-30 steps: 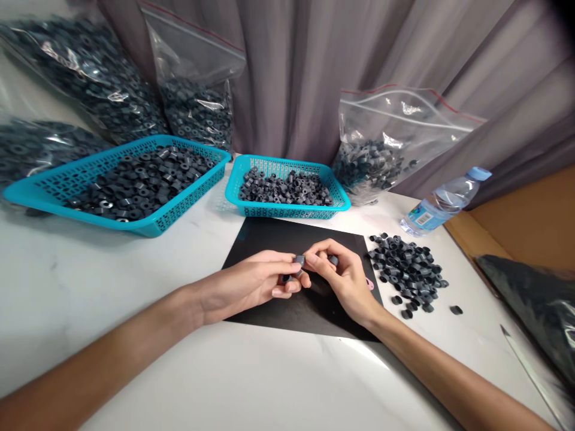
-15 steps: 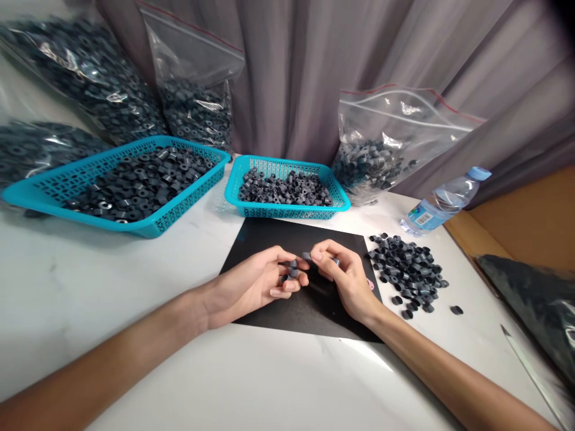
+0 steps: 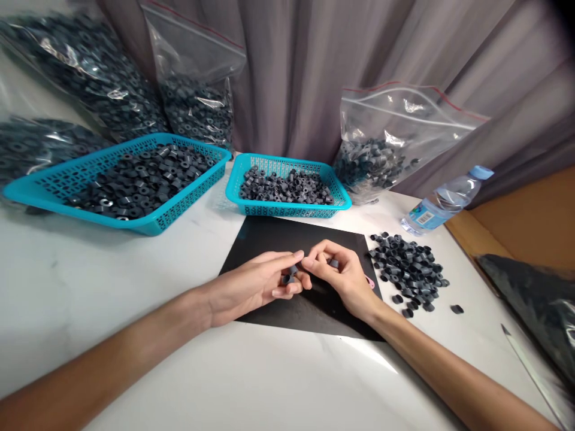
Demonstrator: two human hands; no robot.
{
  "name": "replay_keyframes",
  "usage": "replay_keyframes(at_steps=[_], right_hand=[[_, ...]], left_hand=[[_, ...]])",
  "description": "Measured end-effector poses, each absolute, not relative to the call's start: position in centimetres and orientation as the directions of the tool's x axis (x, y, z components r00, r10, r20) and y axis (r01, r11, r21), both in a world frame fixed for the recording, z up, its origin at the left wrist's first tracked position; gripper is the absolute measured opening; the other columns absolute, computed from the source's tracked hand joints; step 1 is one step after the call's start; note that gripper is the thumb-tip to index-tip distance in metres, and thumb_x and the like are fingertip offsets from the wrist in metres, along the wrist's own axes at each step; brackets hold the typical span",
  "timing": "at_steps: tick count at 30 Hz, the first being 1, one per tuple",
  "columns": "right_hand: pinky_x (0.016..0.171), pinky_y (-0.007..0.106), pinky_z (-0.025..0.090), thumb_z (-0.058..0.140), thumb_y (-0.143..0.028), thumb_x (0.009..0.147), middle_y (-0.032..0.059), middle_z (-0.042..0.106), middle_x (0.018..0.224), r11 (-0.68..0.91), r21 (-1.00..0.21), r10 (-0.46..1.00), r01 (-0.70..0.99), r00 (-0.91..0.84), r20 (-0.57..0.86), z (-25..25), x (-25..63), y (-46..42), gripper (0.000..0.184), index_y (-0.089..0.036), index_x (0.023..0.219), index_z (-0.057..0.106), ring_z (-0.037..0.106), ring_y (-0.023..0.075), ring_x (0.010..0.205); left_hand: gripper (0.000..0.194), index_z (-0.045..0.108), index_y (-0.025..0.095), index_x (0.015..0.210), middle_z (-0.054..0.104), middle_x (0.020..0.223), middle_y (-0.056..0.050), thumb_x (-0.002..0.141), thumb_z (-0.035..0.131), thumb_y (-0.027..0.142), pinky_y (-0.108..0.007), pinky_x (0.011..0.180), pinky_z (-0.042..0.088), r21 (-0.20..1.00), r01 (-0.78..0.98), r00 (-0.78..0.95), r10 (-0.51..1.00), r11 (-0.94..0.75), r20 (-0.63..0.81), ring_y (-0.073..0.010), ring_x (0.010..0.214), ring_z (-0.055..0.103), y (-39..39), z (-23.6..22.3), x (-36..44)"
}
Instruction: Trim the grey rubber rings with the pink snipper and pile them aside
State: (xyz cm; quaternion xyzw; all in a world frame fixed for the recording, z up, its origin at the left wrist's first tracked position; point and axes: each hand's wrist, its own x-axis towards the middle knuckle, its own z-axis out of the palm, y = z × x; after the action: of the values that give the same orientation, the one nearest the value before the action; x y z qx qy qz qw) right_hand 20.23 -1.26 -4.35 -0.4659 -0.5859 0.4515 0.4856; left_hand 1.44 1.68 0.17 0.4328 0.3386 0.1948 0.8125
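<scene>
Over a black mat (image 3: 269, 311), my left hand (image 3: 265, 278) is curled with its palm turned inward. A couple of small grey plastic rings (image 3: 288, 279) sit in its fingers. My right hand (image 3: 339, 272) meets it, thumb and forefinger tips touching or almost touching the left fingertips. Another grey ring (image 3: 333, 263) is tucked in the curled fingers of my right hand. Whatever may be pinched between the fingertips is hidden. To the right of the mat lies a loose pile of dark grey rings (image 3: 408, 266).
Two blue baskets, the larger (image 3: 153, 224) at left and the smaller (image 3: 287, 211) at centre back, hold grey parts. Zip bags of parts (image 3: 197, 114), (image 3: 372, 164) stand behind. A water bottle (image 3: 442, 203) leans at right. A pencil-like stick (image 3: 530, 365) lies near the right edge.
The ring seen between the fingertips half a second ago is now hidden. My left thumb and forefinger have extended toward the right fingertips, and the hands are closer together.
</scene>
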Motion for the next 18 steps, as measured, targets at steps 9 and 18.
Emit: replay_keyframes(at_steps=[9,18], right_hand=[[0.077,0.029,0.043,0.034,-0.027,0.101,0.0008,0.050,0.089,0.260,-0.955,0.966,0.141,-0.050,0.256,-4.1,20.3,-1.7,0.028,-0.023,0.107,0.061,0.049,0.0157,0.081],[0.080,0.031,0.048,0.056,-0.032,0.099,0.0056,0.065,0.111,0.363,-0.879,0.921,0.311,-0.265,0.287,-1.8,20.1,-2.2,0.024,-0.024,0.121,0.055,0.062,0.0173,0.092]], left_hand=[[0.025,0.067,0.010,0.088,0.059,0.081,-0.004,0.092,0.057,0.033,-0.024,0.056,0.031,0.728,-0.086,0.652,0.591,0.680,-0.475,-0.0102,0.068,0.046,1.9,-0.5,1.7],[0.023,0.065,0.014,0.092,0.054,0.081,-0.001,0.096,0.058,0.034,-0.023,0.061,0.032,0.781,-0.185,0.717,0.625,0.596,-0.307,-0.0095,0.070,0.045,1.4,-0.2,1.9]])
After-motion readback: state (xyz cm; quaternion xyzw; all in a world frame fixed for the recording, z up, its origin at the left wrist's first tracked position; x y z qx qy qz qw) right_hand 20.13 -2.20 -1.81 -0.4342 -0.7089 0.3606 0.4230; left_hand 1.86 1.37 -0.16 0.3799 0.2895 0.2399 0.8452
